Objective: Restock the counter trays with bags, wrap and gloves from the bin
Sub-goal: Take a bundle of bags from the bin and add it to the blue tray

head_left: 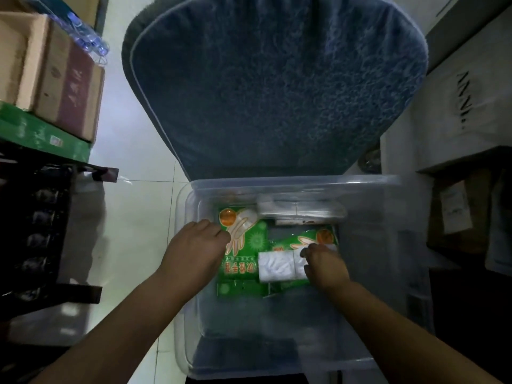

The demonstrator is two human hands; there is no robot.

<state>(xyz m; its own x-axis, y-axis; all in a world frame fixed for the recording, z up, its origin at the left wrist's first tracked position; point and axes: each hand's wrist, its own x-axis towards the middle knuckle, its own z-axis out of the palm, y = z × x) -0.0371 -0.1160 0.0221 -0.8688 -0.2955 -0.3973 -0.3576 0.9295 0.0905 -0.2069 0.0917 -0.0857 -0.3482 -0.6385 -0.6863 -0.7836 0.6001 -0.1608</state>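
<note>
Both hands were down in the clear plastic bin (360, 184). The left hand (194, 252) sat on the near-left edge of a green glove packet (245, 261), fingers curled down with the tips hidden (pinching or only pressing, can't tell). The right hand (325, 266) had its fingers curled over the right end of a white folded pack (277, 266), gripping it. That pack lay between the two hands on top of a second green glove packet (310, 238), whose far end showed just beyond the right knuckles. Beyond both hands, against the bin's far wall, lay a clear-wrapped roll bundle (302, 210). A blue chair cushion (277, 92) rose beyond the bin. Well left of the left hand stood cardboard boxes (55, 79) on a green box (41, 134).
</note>
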